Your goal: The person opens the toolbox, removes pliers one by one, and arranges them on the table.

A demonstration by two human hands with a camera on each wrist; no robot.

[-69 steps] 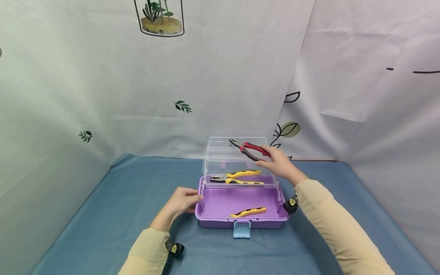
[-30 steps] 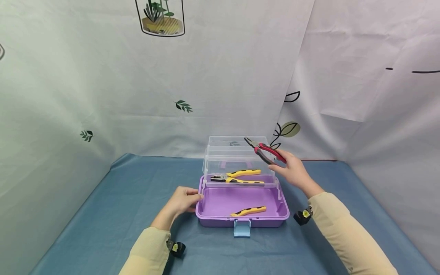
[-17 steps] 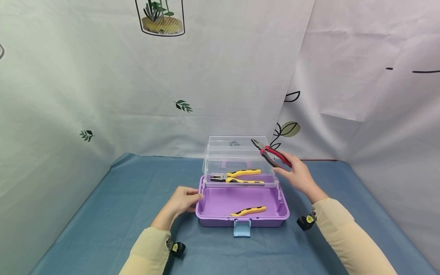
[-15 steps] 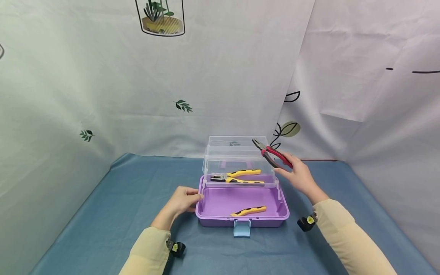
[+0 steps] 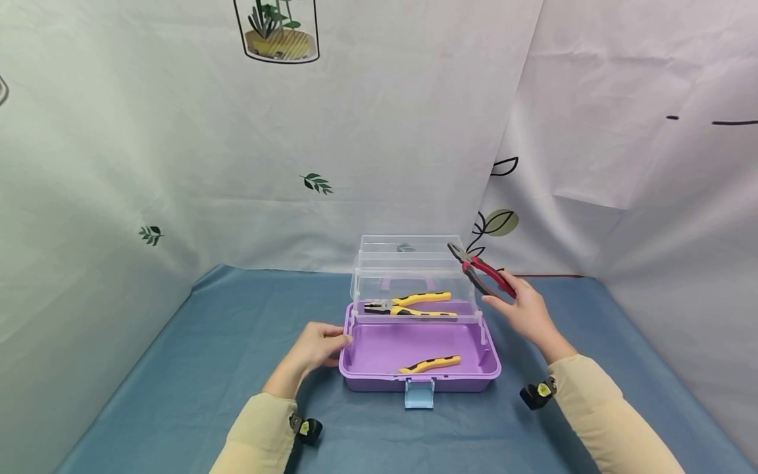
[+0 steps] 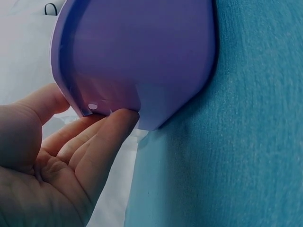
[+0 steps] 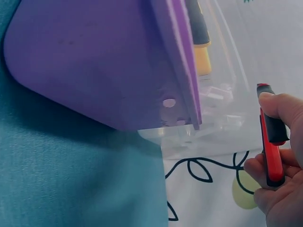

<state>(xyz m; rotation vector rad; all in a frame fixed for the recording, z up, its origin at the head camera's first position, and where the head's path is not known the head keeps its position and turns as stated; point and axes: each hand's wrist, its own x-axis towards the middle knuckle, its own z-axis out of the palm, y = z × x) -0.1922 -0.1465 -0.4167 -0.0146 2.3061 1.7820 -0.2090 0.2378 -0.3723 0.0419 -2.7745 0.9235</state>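
Inside the purple toolbox, along its near wall, lies a yellow handle. The left hand pinches the left rim. Farther right, the right hand grips red pliers by their handles, their long axis slanting far-left from the palm, head toward the clear lid.
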